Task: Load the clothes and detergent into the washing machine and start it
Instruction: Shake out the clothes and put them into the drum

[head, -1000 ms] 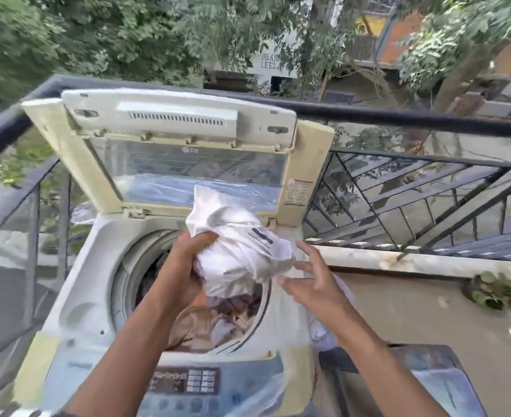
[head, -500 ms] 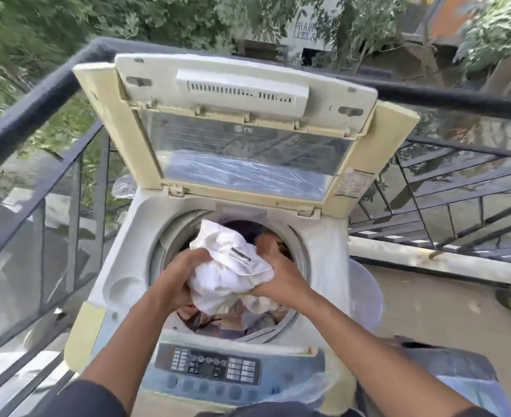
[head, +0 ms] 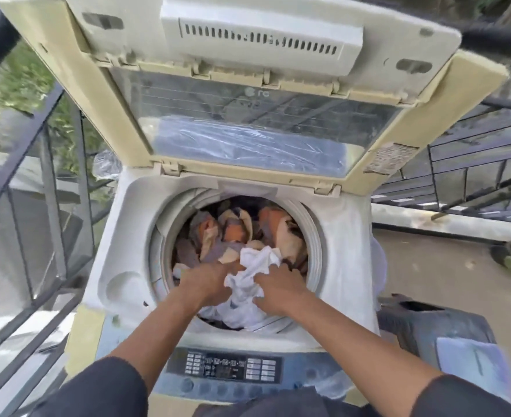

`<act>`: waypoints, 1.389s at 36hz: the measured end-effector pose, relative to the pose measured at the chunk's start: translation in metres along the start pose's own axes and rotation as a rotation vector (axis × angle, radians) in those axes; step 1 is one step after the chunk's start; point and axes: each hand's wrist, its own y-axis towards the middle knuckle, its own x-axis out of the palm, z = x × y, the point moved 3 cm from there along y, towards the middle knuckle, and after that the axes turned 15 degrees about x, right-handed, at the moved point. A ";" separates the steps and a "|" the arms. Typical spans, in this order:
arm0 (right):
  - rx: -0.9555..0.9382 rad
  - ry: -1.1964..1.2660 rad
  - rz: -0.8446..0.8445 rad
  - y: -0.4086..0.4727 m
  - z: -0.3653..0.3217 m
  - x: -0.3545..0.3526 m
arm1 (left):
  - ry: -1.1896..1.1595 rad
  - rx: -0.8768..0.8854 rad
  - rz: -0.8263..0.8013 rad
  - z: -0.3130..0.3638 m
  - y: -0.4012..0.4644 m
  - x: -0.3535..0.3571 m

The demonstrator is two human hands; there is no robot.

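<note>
Down inside the washing machine [head: 347,266] drum, both hands, left hand [head: 209,281] and right hand [head: 278,288], fingers clamped on it, are now pressing the white garment [head: 254,275], raised above the rim moments ago, onto the clothes [head: 236,233]; loading is progressing.

The washing machine [head: 347,266] has a matt plastic body, off-white on top and yellowed along its edges, dull and grimy in places. Its raised lid [head: 248,94] is the same yellowed plastic round a clear, glossy window, with crinkled shiny film showing behind the pane. The drum rim [head: 314,236] looks like smooth, pale plastic with fine ridges. The control panel [head: 227,368] is a dark glossy face under loose transparent wrap. Inside lie soft, creased clothes [head: 233,227] of orange, grey and cream cloth, and a white garment [head: 254,266] of thin, crumpled fabric. The railing [head: 52,164] is dark painted metal, matt. The floor [head: 447,275] looks like rough, dusty concrete.
</note>
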 end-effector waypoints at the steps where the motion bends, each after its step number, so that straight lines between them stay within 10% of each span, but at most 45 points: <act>1: -0.010 0.005 0.031 0.002 -0.002 0.003 | -0.025 0.029 -0.081 0.001 0.006 0.008; 16: 0.066 -0.164 -0.352 0.021 0.005 0.021 | -0.213 -0.008 -0.544 0.016 0.025 0.047; 28: -0.058 0.319 0.030 -0.014 0.041 -0.041 | -0.421 0.118 0.156 0.042 0.006 -0.029; 41: 0.104 0.979 0.515 -0.090 0.170 -0.055 | -0.511 0.351 0.554 0.162 0.001 -0.080; 50: 0.307 1.029 0.474 -0.065 0.309 -0.003 | -0.594 0.445 0.605 0.274 0.063 -0.095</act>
